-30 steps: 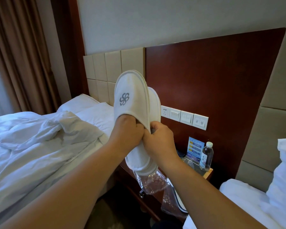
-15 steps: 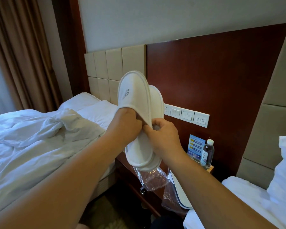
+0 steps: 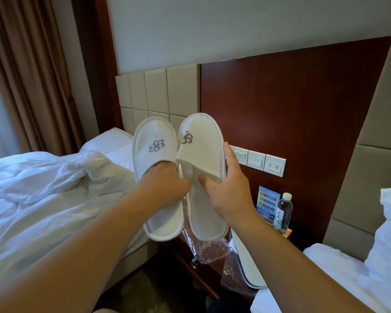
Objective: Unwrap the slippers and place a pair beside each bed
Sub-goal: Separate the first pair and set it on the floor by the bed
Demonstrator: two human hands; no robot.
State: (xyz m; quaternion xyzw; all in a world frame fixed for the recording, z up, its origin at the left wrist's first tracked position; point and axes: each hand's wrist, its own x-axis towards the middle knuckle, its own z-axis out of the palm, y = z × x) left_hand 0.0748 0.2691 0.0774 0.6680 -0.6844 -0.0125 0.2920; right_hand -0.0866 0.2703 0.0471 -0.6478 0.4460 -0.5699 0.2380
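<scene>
Two white slippers with grey logos are held up side by side, toes up, between the beds. The left slipper [image 3: 155,141] has the fingers of my left hand [image 3: 165,184] pushed inside its upper. My right hand [image 3: 228,188] grips the right slipper [image 3: 201,141] at its edge, thumb on the insole. Below them an empty clear plastic wrapper [image 3: 209,249] lies on the nightstand. Another slipper pair in plastic [image 3: 246,265] leans at the nightstand's right side.
An unmade bed with a white duvet [image 3: 43,199] is on the left; a second bed [image 3: 339,272] with folded white linen is at the lower right. The dark wooden nightstand [image 3: 190,263] carries a water bottle [image 3: 283,211] and a blue card [image 3: 268,203]. Wall switches [image 3: 257,160] sit behind.
The two slippers were stacked together; now they are pulled apart and side by side, both logos showing. My left fingers have gone inside the left slipper.
</scene>
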